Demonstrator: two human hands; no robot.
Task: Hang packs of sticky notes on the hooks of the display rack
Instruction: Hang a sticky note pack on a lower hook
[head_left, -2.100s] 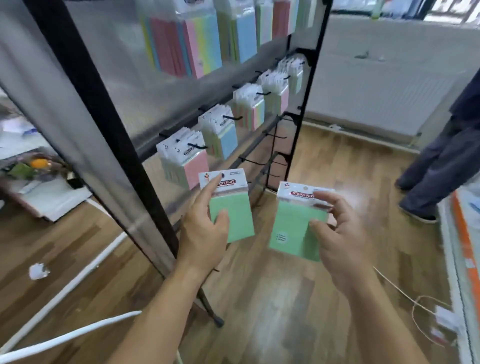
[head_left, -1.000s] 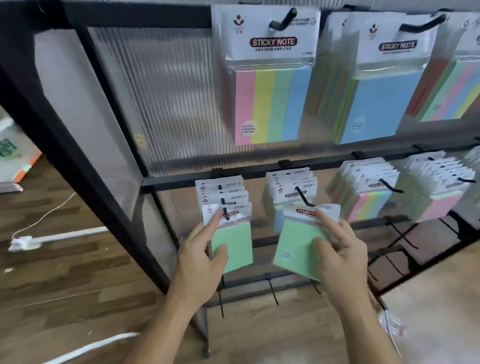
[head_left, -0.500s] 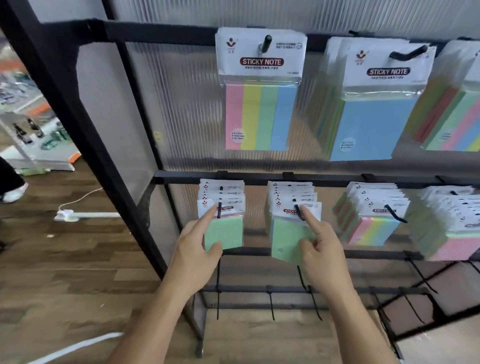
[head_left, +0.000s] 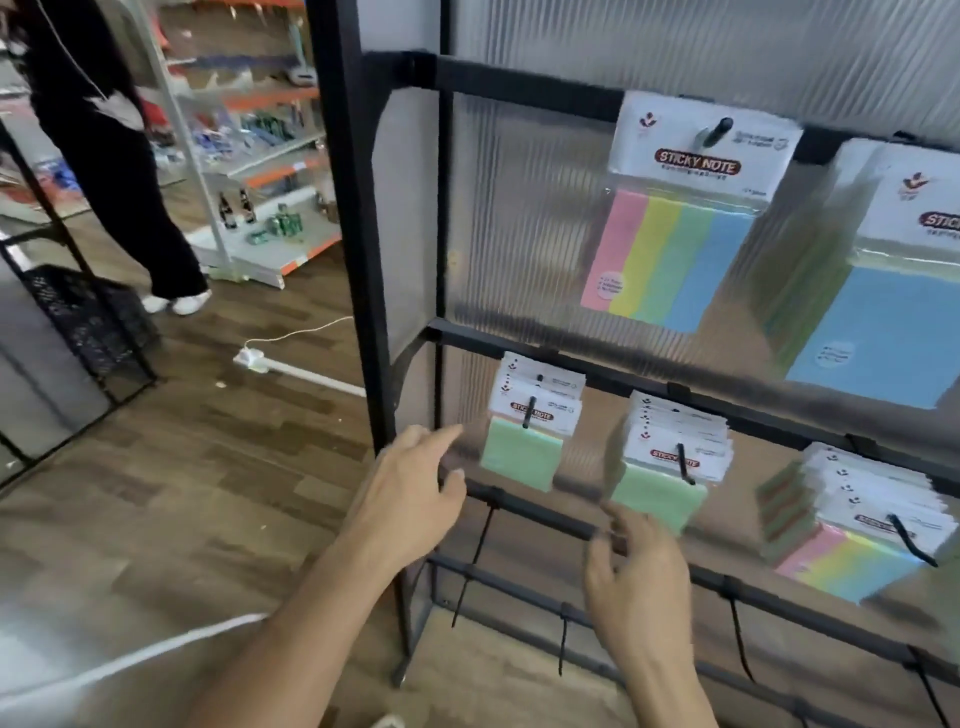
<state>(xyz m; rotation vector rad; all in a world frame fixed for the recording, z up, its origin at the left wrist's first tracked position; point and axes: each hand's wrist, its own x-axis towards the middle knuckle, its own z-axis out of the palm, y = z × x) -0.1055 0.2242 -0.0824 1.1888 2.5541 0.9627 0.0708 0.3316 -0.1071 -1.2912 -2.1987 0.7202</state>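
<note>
Two green packs of sticky notes hang at the left end of the display rack's (head_left: 343, 208) middle rail. The left green pack (head_left: 522, 454) sits on the hook (head_left: 530, 413) nearest the rack's left post. The right green pack (head_left: 657, 493) sits on the next hook along. Each fronts a stack of like packs, with a strip of ribbed panel showing between the stacks.

The left hand (head_left: 410, 499) is spread flat and holds nothing. It is in front of the post, just left of the left green pack and apart from it. The right hand (head_left: 636, 577) is also relaxed and holds nothing, just under the right green pack's bottom edge. Blur hides whether its fingertips touch the pack.

Lower rails (head_left: 519, 577) with thin black hooks run behind and below both hands. Farther right on the middle rail hangs a pastel-striped stack (head_left: 852, 561). The top rail carries a large striped pack (head_left: 675, 260) and a blue pack (head_left: 883, 332).

Left of the post lies open wooden floor (head_left: 182, 467), with a white power strip (head_left: 252, 358), a black crate (head_left: 88, 317) and a person in black (head_left: 114, 156).
</note>
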